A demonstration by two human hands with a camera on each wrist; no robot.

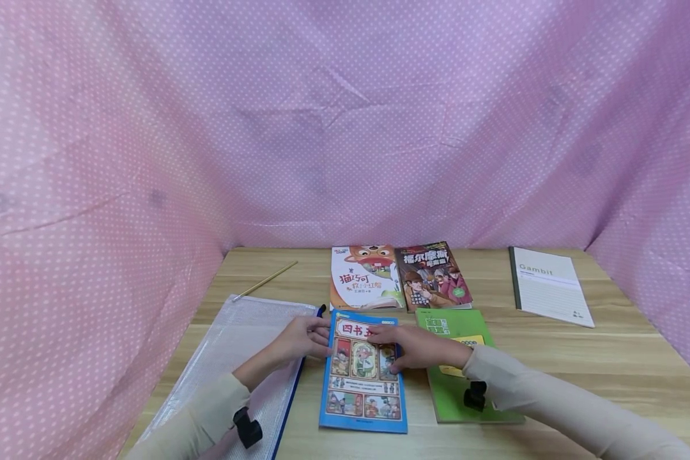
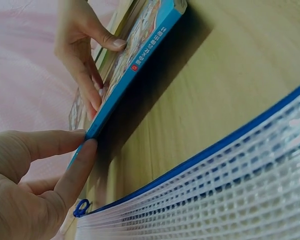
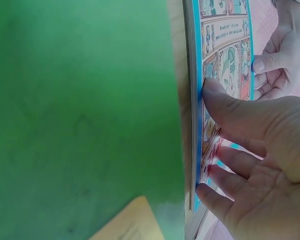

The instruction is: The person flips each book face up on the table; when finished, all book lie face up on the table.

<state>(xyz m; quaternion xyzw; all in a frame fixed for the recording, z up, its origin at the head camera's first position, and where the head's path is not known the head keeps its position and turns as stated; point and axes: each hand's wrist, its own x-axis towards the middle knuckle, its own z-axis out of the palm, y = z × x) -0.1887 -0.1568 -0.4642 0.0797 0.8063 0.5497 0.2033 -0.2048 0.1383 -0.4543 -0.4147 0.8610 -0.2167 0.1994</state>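
Observation:
A blue-covered comic-style book (image 1: 363, 399) lies in front of me, its spine edge to the left, casting a shadow in the left wrist view. At that edge my left hand (image 1: 303, 338) pinches the book, thumb against one finger on either side of the spine (image 2: 140, 62). From the other side my right hand (image 1: 422, 347) rests on the cover, its fingers spread and its thumb (image 3: 215, 90) near the right edge. Close under my right forearm is a green book (image 1: 451, 399), partly hidden by the sleeve.
Left of the blue book lies a white mesh zip pouch (image 1: 259, 319) with a blue edge, a thin stick (image 1: 270, 279) beyond it. At the back are a white picture book (image 1: 362, 287) and a dark detective book (image 1: 431, 275). A notebook (image 1: 552, 287) lies at right.

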